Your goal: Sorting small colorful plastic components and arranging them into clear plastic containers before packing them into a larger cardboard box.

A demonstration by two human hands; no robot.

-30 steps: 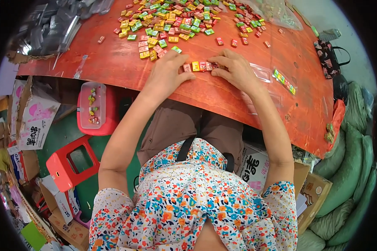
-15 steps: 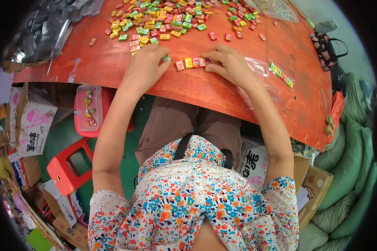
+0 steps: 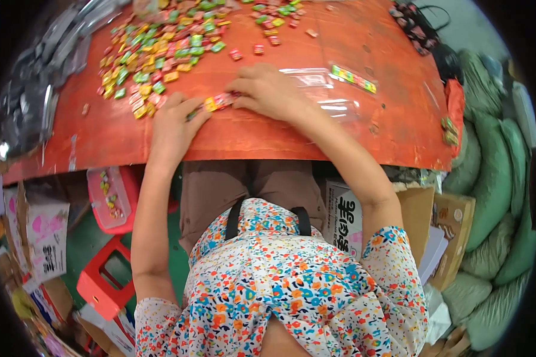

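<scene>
A short row of small block-shaped wrapped candies (image 3: pixel 220 100), yellow and pink-red, lies on the red table between my hands. My left hand (image 3: pixel 175 122) is at the row's left end, with thumb and forefinger pinched on one small green candy, mostly covered by the fingers. Around the right end of the row, my right hand (image 3: pixel 267 90) is closed, thumb and fingers gripping the last candies and partly hiding them. Beyond my hands spreads a large loose pile of candies (image 3: pixel 161 50) in yellow, green, red and pink.
To the right lie clear plastic trays (image 3: pixel 339 108) and a filled strip of candies (image 3: pixel 354 78). Dark plastic packaging (image 3: pixel 27 101) heaps up at the left. Below the table edge stand a tub of candies (image 3: pixel 110 199) and a red stool (image 3: pixel 106 278). Green sacks (image 3: pixel 488 154) line the right.
The view has shifted, so the table and pile appear farther left and tilted. My left hand with the green candy has come up against the row's left end; my right hand still grips the right end.
</scene>
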